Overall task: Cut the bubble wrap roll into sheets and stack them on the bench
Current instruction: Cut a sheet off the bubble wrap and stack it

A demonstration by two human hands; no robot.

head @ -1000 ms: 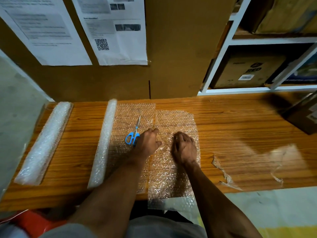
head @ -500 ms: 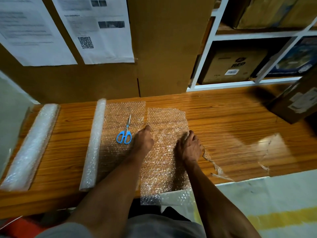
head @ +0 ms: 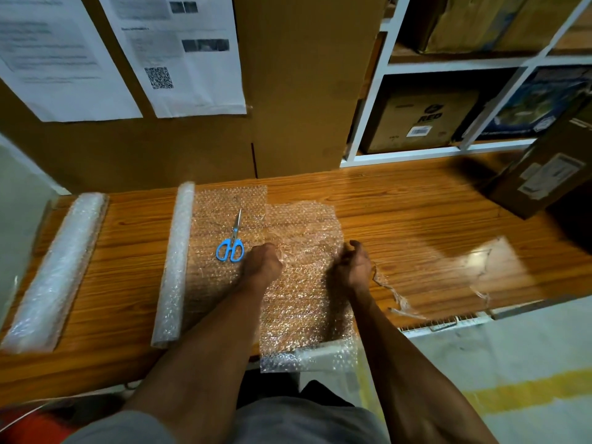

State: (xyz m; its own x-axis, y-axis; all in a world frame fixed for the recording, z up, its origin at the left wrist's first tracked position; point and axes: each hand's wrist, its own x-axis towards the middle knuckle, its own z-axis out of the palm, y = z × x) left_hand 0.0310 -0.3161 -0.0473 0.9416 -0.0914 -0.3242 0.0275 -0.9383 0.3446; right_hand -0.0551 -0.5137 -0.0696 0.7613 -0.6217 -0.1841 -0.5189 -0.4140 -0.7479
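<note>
A cut bubble wrap sheet (head: 304, 302) lies on the wooden bench (head: 416, 219), its near end hanging over the front edge. My left hand (head: 264, 262) is closed on the sheet's left edge. My right hand (head: 352, 264) pinches its right edge. Left of the sheet lies the bubble wrap roll (head: 174, 264), partly unrolled, with its flat stretch (head: 221, 225) reaching under the cut sheet. Blue-handled scissors (head: 232, 241) rest closed on that stretch, just left of my left hand.
A second bubble wrap roll (head: 54, 274) lies at the bench's left end. Thin clear film scraps (head: 397, 296) lie to the right of my right hand. A cardboard box (head: 544, 174) stands at the far right. Cardboard panels and shelves back the bench.
My right hand slid from the middle of the sheet to its right edge and closed on it. My left hand stays on the left edge. The view has shifted right.
</note>
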